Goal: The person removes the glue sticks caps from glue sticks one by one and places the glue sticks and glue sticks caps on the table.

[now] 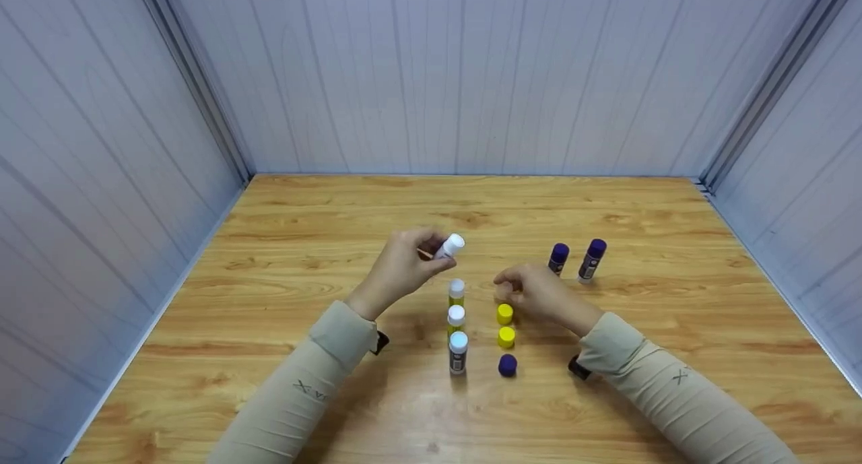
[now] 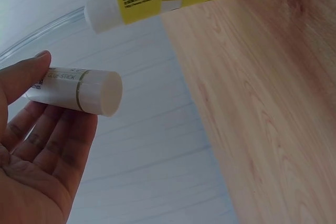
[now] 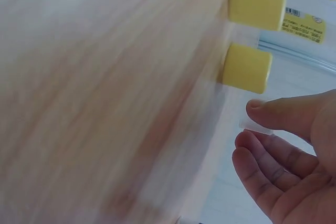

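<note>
While the left hand [image 1: 404, 265] grips a white glue stick [image 1: 450, 246] above the surface [image 1: 323, 208], the stick tilts with its white end towards 1 o'clock; the fingers hold it further back, seemingly to leave that end exposed. The right hand [image 1: 542, 294] has a narrow grip, thumb and fingertips around a pale cap [image 3: 255, 126], just at 12 o'clock of two yellow caps [image 1: 504, 314] [image 1: 506, 337] and a purple cap [image 1: 507, 365]. Those three stand at 3 o'clock of two yellow sticks [image 1: 456, 293] [image 1: 456, 320] and a dark-labelled stick [image 1: 458, 353], an order by colour that probably keeps each cap beside its own body. Two purple-capped sticks [image 1: 557, 256] [image 1: 592, 260] stand at 1 and 2 o'clock of the right hand, which partly hides the nearer. Between the rows runs only a slim lane, and with a yellow cap just beside the right fingers at 6 o'clock, a careless nudge could tip it. Bare wood offers room from the left hand towards 9 o'clock, and at 12 o'clock up to the far edge, where the wall [image 1: 458, 80] rises.
</note>
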